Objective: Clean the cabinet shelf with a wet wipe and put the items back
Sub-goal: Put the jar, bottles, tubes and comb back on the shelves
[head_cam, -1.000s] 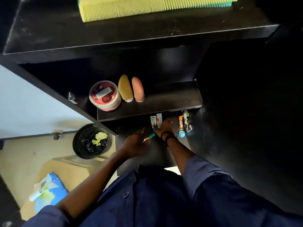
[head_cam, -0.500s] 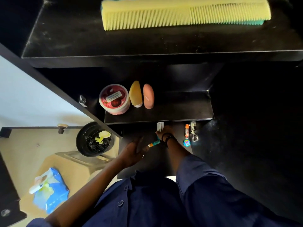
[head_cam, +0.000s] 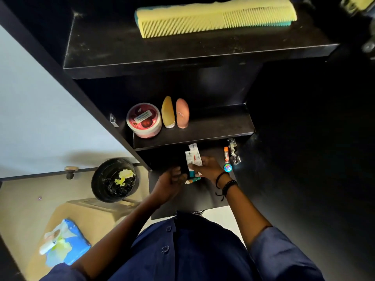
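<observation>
Over the lowest dark shelf (head_cam: 205,196), my right hand (head_cam: 209,168) grips white tubes (head_cam: 192,156) with red and teal print, their ends pointing to the back. My left hand (head_cam: 172,182) sits just to the left, fingers curled, touching a small teal and orange tube (head_cam: 192,180) that lies between the hands. An orange stick with a round blue cap (head_cam: 226,159) and a metal clip (head_cam: 233,152) lie to the right. On the middle shelf (head_cam: 213,128) stand a pink jar (head_cam: 144,120), a yellow bottle (head_cam: 168,112) and a peach bottle (head_cam: 182,113).
A large yellow comb (head_cam: 215,17) lies on the top shelf (head_cam: 182,49). Left of the cabinet, a black bin (head_cam: 113,180) holds crumpled yellow wipes. A blue wet-wipe pack (head_cam: 65,243) lies on a tan surface at lower left.
My right hand has closed on the white tubes and lifted them off the shelf. My left hand has moved in closer to the small teal tube. The camera has tilted up slightly.
</observation>
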Available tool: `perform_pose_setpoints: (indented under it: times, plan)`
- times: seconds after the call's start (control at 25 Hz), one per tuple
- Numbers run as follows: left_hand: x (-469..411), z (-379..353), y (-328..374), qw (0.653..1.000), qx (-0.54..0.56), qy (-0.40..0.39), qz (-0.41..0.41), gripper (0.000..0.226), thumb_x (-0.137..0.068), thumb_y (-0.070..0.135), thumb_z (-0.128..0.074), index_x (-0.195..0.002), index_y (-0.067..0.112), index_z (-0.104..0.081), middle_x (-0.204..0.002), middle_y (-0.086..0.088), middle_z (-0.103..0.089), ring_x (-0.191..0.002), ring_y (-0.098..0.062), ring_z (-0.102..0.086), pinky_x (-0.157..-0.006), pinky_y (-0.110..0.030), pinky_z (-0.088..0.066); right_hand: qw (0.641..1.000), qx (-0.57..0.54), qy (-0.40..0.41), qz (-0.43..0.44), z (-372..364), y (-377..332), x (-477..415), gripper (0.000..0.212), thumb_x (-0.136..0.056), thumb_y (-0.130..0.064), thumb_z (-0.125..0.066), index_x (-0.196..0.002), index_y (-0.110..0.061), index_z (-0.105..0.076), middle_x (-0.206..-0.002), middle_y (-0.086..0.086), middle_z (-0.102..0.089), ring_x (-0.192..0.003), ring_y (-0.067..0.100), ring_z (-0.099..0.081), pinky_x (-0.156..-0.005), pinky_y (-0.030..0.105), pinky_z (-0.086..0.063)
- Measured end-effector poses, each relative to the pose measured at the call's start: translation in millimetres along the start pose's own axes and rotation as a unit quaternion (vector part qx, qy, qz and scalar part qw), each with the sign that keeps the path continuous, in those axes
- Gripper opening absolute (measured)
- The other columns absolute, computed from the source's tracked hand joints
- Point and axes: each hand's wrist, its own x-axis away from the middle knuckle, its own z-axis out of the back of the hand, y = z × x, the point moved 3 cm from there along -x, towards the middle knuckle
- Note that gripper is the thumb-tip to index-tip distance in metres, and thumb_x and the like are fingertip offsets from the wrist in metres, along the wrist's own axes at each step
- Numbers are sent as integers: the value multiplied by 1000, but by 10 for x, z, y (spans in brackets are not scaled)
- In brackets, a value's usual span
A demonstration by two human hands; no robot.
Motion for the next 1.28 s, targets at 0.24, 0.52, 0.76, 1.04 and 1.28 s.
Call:
perform_pose_setpoints:
  times: [0.24,0.52,0.76,1.04,1.28]
  plan:
    - [193,-37,177,998,31,0,-63,12,-86,8,-68,-97,12,-67,-90,-9,-72,-76,-15,-70,-65,-27,-57,988,-149,-33,13,-119,-123,543,27,-85,-4,-66,-112,-2,-64,-87,-2,-74,-71,8,-70,-68,26,-60]
    - [392,24,381,989,116,17,-95,11,-86,4,-66,-87,15,-69,-81,-7,-73,-65,-8,-70,-58,-19,-55,984,-173,14,43,-58,-293,800,21,-98,-20,-48,-102,-11,-67,-93,7,-71,-77,12,-66,-70,24,-56]
    - [501,120,430,984,126,-4,-125,18,-87,5,-64,-103,14,-68,-95,-3,-74,-79,-10,-72,-65,-20,-56,981,-165,57,90,4,-451,853,21,-91,-6,-59,-111,-3,-64,-96,9,-72,-79,18,-67,-64,22,-54]
    - [546,209,473,983,74,11,-166,30,-89,7,-63,-116,18,-65,-90,9,-74,-71,2,-66,-63,-15,-51,981,-168,15,93,-47,-688,929,18,-91,-2,-55,-106,0,-65,-95,13,-73,-77,17,-70,-65,24,-58]
    - [622,357,707,978,48,37,-199,33,-88,17,-64,-121,22,-63,-106,9,-70,-94,-2,-67,-81,-24,-56,970,-181,49,152,-16,-992,1078,15,-85,-5,-66,-100,-5,-64,-95,11,-72,-83,20,-73,-64,25,-59]
